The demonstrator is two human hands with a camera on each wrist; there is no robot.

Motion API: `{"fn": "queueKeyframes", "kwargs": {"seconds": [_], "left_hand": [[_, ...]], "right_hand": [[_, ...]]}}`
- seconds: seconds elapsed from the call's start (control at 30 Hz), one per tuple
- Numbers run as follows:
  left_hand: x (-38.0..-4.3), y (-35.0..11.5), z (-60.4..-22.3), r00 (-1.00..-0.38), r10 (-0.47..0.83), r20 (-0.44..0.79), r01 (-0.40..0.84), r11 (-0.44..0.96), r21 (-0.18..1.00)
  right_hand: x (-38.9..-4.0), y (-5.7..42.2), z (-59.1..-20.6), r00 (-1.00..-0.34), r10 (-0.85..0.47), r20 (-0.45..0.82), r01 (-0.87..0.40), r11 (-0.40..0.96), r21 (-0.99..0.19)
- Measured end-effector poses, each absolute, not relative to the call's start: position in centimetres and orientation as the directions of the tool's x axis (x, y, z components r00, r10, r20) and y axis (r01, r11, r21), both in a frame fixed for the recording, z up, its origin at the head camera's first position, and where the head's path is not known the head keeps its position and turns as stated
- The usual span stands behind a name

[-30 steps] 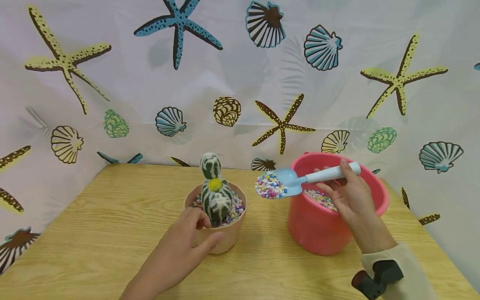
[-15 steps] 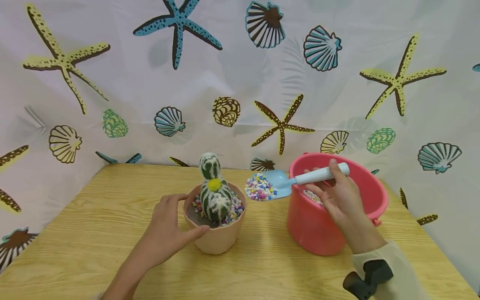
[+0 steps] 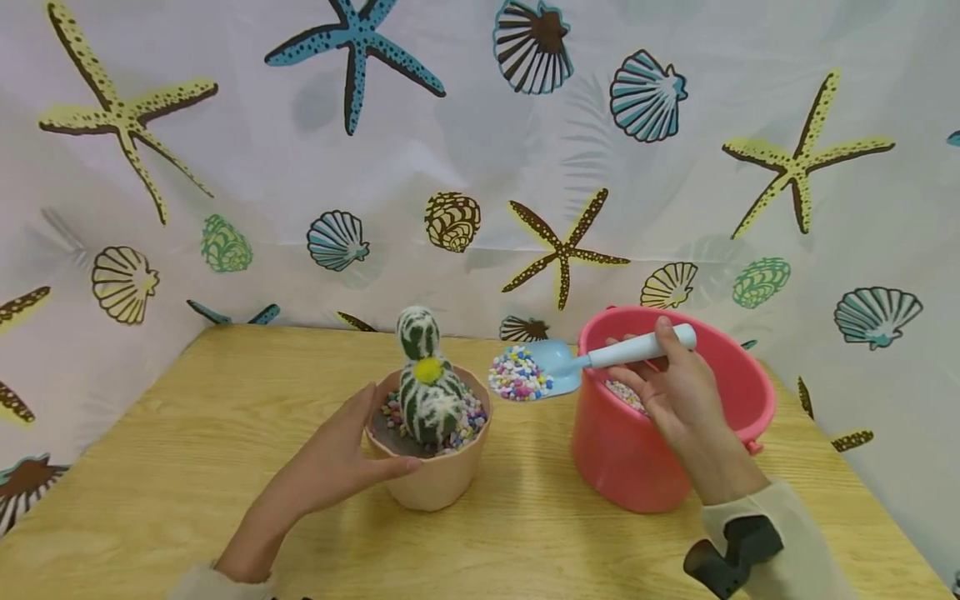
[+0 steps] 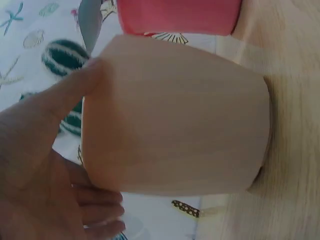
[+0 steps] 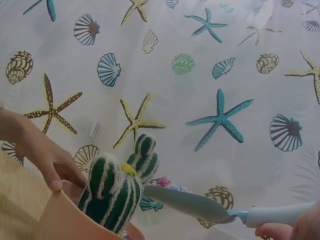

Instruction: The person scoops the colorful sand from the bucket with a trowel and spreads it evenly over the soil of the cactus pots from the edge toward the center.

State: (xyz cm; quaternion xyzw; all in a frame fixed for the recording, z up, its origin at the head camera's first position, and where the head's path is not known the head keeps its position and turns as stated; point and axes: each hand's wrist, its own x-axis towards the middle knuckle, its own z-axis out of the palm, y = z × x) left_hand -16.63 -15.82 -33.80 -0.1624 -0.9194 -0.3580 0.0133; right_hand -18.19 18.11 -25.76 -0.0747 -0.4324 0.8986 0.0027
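Note:
In the head view my left hand (image 3: 330, 462) holds the peach flowerpot (image 3: 442, 482) by its left side, thumb at the near rim. The left wrist view shows the thumb and fingers spread around the pot wall (image 4: 175, 120). A striped green toy cactus (image 3: 431, 404) with a yellow flower stands in the pot, coloured pebbles around its right and back, bare grey surface at the front left. My right hand (image 3: 686, 392) grips the white handle of a light blue trowel (image 3: 558, 360). Its scoop, loaded with multicoloured pebbles (image 3: 520, 375), hangs just right of the pot rim.
A pink bucket (image 3: 626, 462) with more pebbles inside stands on the right, beneath my right hand. The wooden table (image 3: 202, 442) runs back to a white cloth (image 3: 465, 142) printed with starfish and shells.
My left hand has moved from the pot's front to its left side and taken hold of the rim. The loaded trowel has shifted slightly left, toward the pot.

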Motion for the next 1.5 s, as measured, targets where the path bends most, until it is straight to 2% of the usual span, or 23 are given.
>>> {"fn": "queueKeyframes", "kwargs": {"seconds": [0.13, 0.27, 0.37, 0.43, 0.57, 0.7, 0.87, 1.1, 1.2, 1.37, 1.5], "left_hand": [[-15.5, -14.0, -33.4, -0.975, 0.139, 0.171, 0.211, 0.818, 0.536], [-14.4, -12.1, -33.6, -0.97, -0.004, 0.245, 0.098, 0.911, 0.4], [-14.2, -11.9, -33.6, -0.967, -0.04, 0.252, 0.063, 0.92, 0.386], [-14.4, -12.4, -33.7, -0.973, -0.024, 0.23, 0.08, 0.899, 0.431], [-15.3, -13.6, -34.3, -0.983, 0.068, 0.172, 0.159, 0.784, 0.6], [-15.8, -14.3, -34.7, -0.978, 0.153, 0.141, 0.208, 0.693, 0.691], [-15.6, -13.5, -35.0, -0.985, 0.089, 0.146, 0.164, 0.735, 0.657], [-14.9, -12.0, -34.6, -0.971, -0.04, 0.236, 0.069, 0.897, 0.436], [-15.2, -12.5, -34.2, -0.98, 0.007, 0.2, 0.102, 0.877, 0.47], [-16.4, -13.5, -33.6, -0.984, 0.138, 0.113, 0.178, 0.777, 0.604], [-16.3, -13.0, -33.1, -0.989, 0.088, 0.12, 0.138, 0.839, 0.526]], "right_hand": [[-18.2, 18.2, -25.7, -0.989, 0.077, -0.127, 0.051, -0.628, -0.777], [-18.3, 18.3, -25.7, -0.989, 0.078, -0.124, 0.046, -0.635, -0.771], [-18.4, 18.2, -25.7, -0.989, 0.073, -0.126, 0.05, -0.638, -0.769], [-18.4, 18.2, -25.8, -0.989, 0.073, -0.131, 0.056, -0.628, -0.776], [-18.4, 18.2, -25.8, -0.988, 0.069, -0.141, 0.068, -0.623, -0.779], [-18.4, 18.0, -26.0, -0.988, 0.062, -0.144, 0.076, -0.617, -0.783], [-18.5, 18.0, -26.0, -0.988, 0.065, -0.139, 0.071, -0.61, -0.789], [-18.8, 17.7, -26.1, -0.988, 0.061, -0.141, 0.082, -0.567, -0.819], [-19.0, 17.5, -26.1, -0.988, 0.062, -0.141, 0.084, -0.546, -0.834], [-19.4, 17.3, -25.9, -0.988, 0.055, -0.145, 0.094, -0.527, -0.844], [-19.7, 17.0, -25.7, -0.989, 0.041, -0.141, 0.101, -0.506, -0.857]]}}
